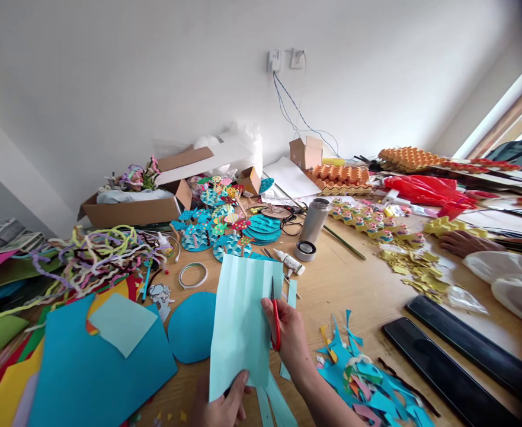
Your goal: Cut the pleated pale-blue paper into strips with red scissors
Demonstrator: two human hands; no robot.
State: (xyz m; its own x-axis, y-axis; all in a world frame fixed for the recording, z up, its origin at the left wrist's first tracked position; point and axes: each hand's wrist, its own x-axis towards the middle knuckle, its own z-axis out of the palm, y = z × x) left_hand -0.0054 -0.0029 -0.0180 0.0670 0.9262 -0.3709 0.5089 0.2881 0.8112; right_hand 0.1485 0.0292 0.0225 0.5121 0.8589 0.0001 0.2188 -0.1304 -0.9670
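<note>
A pleated light-blue paper sheet (242, 320) is held up in front of me. My left hand (229, 400) pinches its bottom edge, thumb in front. My right hand (290, 332) is closed on red-handled scissors (276, 326), whose blades point up along the sheet's right side, over the paper. Light-blue strips (275, 400) hang or lie below the sheet, and another strip (291, 296) lies to its right. Just left of the sheet is a round blue paper disc (192, 327) on the table.
A metal flask (314, 220), its lid (305, 250) and a glue bottle (290, 262) stand or lie beyond. Blue scraps (358, 379) and two phones (442, 367) are at right. Coloured paper (96, 367) lies left. Another person's hand (469, 242) rests far right.
</note>
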